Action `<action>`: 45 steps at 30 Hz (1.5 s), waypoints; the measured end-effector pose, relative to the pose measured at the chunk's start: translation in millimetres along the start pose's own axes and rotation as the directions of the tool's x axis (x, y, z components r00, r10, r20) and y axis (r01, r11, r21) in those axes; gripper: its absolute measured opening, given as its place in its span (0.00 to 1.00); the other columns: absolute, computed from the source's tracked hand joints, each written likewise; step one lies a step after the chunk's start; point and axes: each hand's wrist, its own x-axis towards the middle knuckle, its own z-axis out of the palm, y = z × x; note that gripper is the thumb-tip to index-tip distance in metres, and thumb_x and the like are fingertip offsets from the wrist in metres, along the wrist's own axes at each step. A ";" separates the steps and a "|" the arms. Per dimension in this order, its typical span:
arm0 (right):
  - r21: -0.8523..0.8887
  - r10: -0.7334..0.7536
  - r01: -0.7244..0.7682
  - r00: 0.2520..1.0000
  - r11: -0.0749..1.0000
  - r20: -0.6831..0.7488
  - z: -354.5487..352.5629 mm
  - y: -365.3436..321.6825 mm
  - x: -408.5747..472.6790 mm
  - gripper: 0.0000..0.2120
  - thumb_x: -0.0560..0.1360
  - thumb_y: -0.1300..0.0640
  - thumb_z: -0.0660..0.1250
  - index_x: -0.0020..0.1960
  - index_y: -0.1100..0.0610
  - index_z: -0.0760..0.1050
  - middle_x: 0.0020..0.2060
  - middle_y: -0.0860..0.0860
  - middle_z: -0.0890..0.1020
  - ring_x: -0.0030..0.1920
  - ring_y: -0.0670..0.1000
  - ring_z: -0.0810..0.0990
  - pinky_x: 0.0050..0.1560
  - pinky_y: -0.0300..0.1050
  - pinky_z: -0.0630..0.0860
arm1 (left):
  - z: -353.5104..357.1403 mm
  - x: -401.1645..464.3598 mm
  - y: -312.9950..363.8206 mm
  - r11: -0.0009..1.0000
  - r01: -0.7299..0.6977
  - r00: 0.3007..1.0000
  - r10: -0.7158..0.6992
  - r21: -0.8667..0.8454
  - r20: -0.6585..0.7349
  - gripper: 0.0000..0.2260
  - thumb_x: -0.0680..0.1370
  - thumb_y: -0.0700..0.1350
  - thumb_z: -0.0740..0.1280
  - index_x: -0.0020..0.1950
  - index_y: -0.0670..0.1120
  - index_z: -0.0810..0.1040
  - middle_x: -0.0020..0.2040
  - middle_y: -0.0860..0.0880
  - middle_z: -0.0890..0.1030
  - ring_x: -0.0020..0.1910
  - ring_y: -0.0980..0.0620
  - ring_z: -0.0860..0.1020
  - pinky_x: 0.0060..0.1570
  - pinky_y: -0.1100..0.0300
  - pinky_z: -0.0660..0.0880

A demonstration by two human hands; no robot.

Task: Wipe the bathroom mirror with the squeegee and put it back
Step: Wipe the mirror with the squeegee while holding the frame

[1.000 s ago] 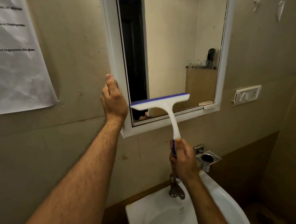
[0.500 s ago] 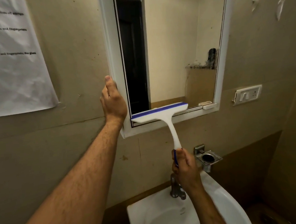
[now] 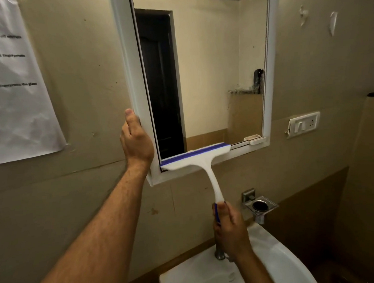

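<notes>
A white-framed bathroom mirror [image 3: 208,70] hangs on the beige wall. The white squeegee [image 3: 199,160] has a blue rubber blade, and that blade lies along the bottom edge of the glass, on its left half. My right hand [image 3: 230,230] grips the lower end of the squeegee's handle, below the mirror and above the sink. My left hand [image 3: 135,140] holds the mirror frame's left edge near its lower corner, thumb pointing up.
A white sink [image 3: 276,256] with a metal tap [image 3: 220,254] sits below. A chrome wall holder [image 3: 260,205] is right of my right hand. A switch plate [image 3: 304,123] is right of the mirror. A printed paper sheet [image 3: 12,86] hangs at left.
The squeegee has slid down the glass from a little above the bottom to the bottom edge, and my right hand has dropped with it. My left hand has stayed on the frame.
</notes>
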 end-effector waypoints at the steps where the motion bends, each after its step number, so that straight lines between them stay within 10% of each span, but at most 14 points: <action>1: -0.016 -0.011 0.011 1.000 1.000 0.002 -1.6 -6.3 4.7 0.19 0.73 0.41 0.56 0.41 0.57 0.71 0.25 0.49 0.68 0.26 0.48 0.65 0.26 0.43 0.64 | -0.1 0.1 -0.8 1.000 0.001 1.000 -0.001 -0.007 0.009 0.16 0.81 0.58 0.48 0.34 0.57 0.63 0.32 0.56 0.66 0.26 0.71 0.68 0.29 0.77 0.65; 27: 0.011 -0.134 0.133 0.989 0.991 0.062 4.6 -108.0 68.4 0.21 0.72 0.34 0.55 0.46 0.51 0.72 0.27 0.48 0.70 0.24 0.44 0.66 0.23 0.40 0.63 | -1.3 -1.3 -2.1 1.000 -0.022 0.999 0.023 -0.017 0.033 0.16 0.83 0.55 0.48 0.36 0.58 0.64 0.34 0.59 0.66 0.29 0.77 0.68 0.31 0.81 0.64; 33: 0.090 -0.004 0.000 0.999 0.996 0.038 5.8 -48.6 32.5 0.23 0.71 0.36 0.57 0.49 0.56 0.71 0.27 0.47 0.71 0.24 0.43 0.67 0.23 0.36 0.66 | -2.4 2.1 -7.2 1.000 0.000 0.999 0.000 -0.006 0.047 0.18 0.82 0.57 0.47 0.36 0.55 0.65 0.33 0.54 0.67 0.30 0.66 0.69 0.34 0.68 0.66; 37: 0.147 0.079 -0.081 0.997 0.986 0.024 8.6 -16.9 5.1 0.23 0.70 0.38 0.57 0.43 0.59 0.71 0.25 0.49 0.68 0.23 0.44 0.65 0.22 0.36 0.64 | -2.2 -0.3 -3.4 1.000 -0.023 0.999 0.023 -0.008 0.047 0.17 0.83 0.54 0.48 0.35 0.57 0.62 0.33 0.57 0.64 0.26 0.75 0.67 0.29 0.80 0.62; 45: 0.084 -0.081 0.081 0.997 0.993 0.004 -6.9 -123.9 78.9 0.28 0.70 0.30 0.55 0.49 0.53 0.72 0.25 0.46 0.69 0.23 0.44 0.65 0.22 0.39 0.63 | -3.3 -3.3 4.7 0.998 -0.006 0.999 0.003 0.056 0.042 0.17 0.84 0.53 0.47 0.37 0.55 0.65 0.34 0.57 0.65 0.28 0.77 0.67 0.29 0.72 0.64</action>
